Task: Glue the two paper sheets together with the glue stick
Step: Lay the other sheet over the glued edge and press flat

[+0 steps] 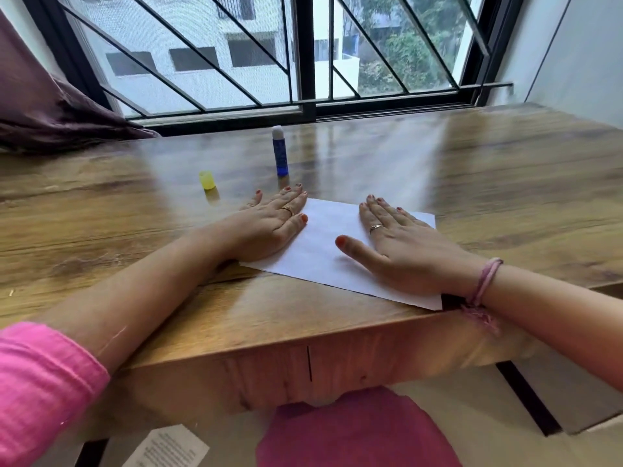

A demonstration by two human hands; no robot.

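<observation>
White paper [328, 246] lies flat on the wooden table [505, 183] near its front edge; I cannot tell whether it is one sheet or two stacked. My left hand [273, 225] presses flat on the paper's left edge with straight fingers. My right hand [401, 246] lies flat on the paper's right half, fingers spread. Behind my left hand the blue glue stick [281, 153] stands upright with its white tip uncovered. Its yellow cap [207, 180] stands apart, to the left of the stick.
A window with black bars [303, 52] runs along the table's far edge. A purple curtain [43, 106] bunches at the back left corner. A printed paper [170, 448] lies on the floor below the table.
</observation>
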